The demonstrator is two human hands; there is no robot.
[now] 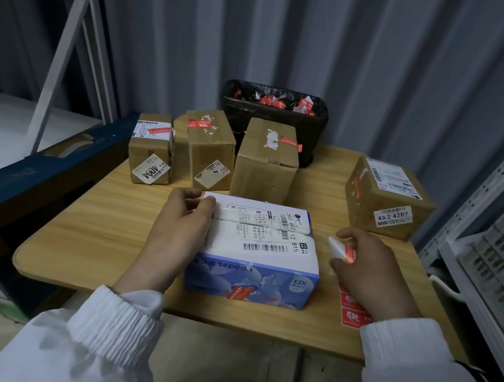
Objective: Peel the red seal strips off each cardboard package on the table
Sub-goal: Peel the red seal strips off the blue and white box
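While my left hand (178, 232) curls over the far-left corner of the blue-and-white printed cardboard package (255, 255) on the wooden desk (94, 234), my right hand (370, 277) pinches a peeled red seal strip (348, 253) just right of it; the black-lined bin (312, 134) lies far ahead, nearer this grip.

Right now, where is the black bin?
Head view: the black bin stands at the table's far edge, centre, just behind a cardboard box.

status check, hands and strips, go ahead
Left hand holds blue box. Right hand pinches peeled strip. Four brown boxes carry red strips. They stand before the bin.
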